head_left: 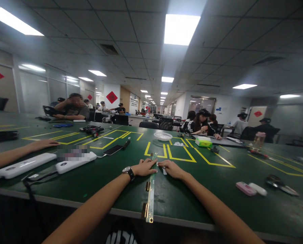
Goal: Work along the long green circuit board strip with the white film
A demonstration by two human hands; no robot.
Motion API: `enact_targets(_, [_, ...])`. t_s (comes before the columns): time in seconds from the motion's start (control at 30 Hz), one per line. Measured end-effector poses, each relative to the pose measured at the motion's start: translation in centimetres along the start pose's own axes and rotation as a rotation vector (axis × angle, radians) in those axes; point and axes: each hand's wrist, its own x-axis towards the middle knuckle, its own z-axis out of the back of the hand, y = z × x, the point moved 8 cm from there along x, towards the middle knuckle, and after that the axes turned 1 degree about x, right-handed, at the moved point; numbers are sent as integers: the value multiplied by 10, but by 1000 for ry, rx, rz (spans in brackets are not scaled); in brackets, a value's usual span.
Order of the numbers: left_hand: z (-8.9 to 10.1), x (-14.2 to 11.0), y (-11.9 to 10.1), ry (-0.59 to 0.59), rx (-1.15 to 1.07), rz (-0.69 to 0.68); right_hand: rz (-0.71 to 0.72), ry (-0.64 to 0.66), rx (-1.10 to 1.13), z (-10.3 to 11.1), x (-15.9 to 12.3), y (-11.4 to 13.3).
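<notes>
A long, narrow green circuit board strip (150,195) with gold-coloured tabs along its left side lies lengthwise on the green table. Its near end sticks out past the table edge. My left hand (145,167), with a watch on the wrist, grips the strip near its far end, thumb and fingers across it. From the right, my right hand (172,168) meets the same stretch of the strip with bent, closed fingers. A small white piece (164,171), like a wipe or paper, pokes out under those fingers; its exact kind is unclear.
At left, another person's hand (43,145) rests beside white power strips (26,165) and a phone (113,150). Beyond my hands stand a white basket (163,136) and a green tissue pack (203,141). A pink case (245,188) lies right. Yellow tape (183,159) marks the table.
</notes>
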Motion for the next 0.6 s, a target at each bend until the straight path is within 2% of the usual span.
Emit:
enact_targets(0.27, [4, -3, -2, -14, -19, 9, 6, -28, -40, -2, -2, 4])
enact_targets(0.43, [5, -3, -2, -62, -37, -23, -150, -144, -252, 14, -11, -9])
enact_targets(0.6, [4, 1, 5, -95, 33, 7, -156, -50, -334, 7, -15, -17])
